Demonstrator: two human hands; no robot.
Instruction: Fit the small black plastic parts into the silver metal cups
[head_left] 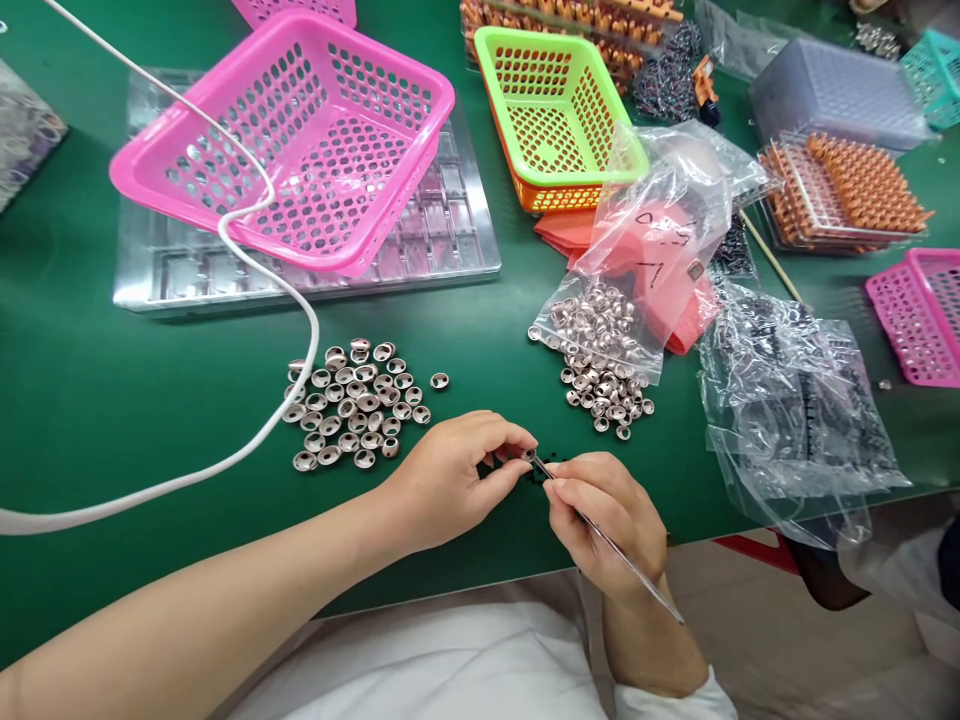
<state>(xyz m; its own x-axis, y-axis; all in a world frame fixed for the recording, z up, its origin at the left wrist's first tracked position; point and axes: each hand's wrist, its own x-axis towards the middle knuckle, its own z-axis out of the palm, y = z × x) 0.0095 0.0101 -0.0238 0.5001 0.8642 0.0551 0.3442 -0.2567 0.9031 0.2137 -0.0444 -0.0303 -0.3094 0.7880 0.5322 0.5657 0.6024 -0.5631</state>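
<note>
Between the thumb and fingertips of my left hand (457, 475) is a small silvery metal ring (529, 455), mostly covered by the fingers. My right hand (611, 520) grips a thin metal pick (630, 565) like a pen, its tip at the ring. Tiny black pieces (535, 476) lie on the green table beneath the fingertips. To the left of my hands spreads a pile of round metal cups with holes (367, 400). Beyond my right hand, smaller metal rings (609, 395) spill out from a clear plastic bag (637, 270).
A pink basket (300, 235) rests on a clear plastic tray (450, 235), and a white cable (304, 320) crosses in front. Green and orange baskets (559, 180) are stacked at the back. Crumpled clear bags (802, 410) and orange parts (862, 190) lie on the right.
</note>
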